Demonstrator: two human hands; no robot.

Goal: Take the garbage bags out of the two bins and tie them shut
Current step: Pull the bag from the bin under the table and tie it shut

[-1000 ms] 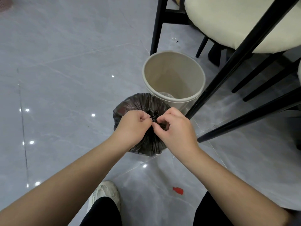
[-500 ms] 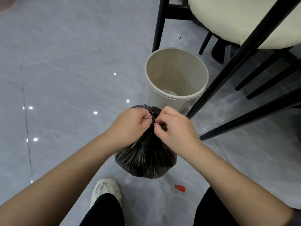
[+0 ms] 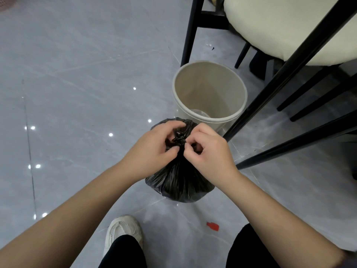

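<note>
Garbage bag: one black garbage bag [image 3: 179,182] is in view. It is just on the near side of the bin, between the bin and the shoe. I cannot tell if its bottom rests on the floor or hangs a little above it.
Neck of the bag: the top is gathered into one twisted bunch [image 3: 178,139], which stands between the two hands.
Left hand: the left hand [image 3: 152,149] has its fingers curled over the bunch and its thumb pressed against the plastic below it, so it grips the neck.
Right hand: the right hand [image 3: 208,153] pinches the same bunch from the other side with thumb and forefinger; the other fingers are curled in.
Bin: one round beige bin [image 3: 216,88] is in view, upright, with no bag in it. One pale, half-clear thing [image 3: 199,113] lies at its bottom; I cannot tell what it is.
Chair: one cream seat cushion [image 3: 270,26] on black legs [image 3: 190,31] stands behind and to the right of the bin.
Floor: grey glossy tiles [image 3: 77,74] carry one small red scrap [image 3: 212,226] near the person's legs.
Shoe: one white shoe [image 3: 123,231] is below the bag.
</note>
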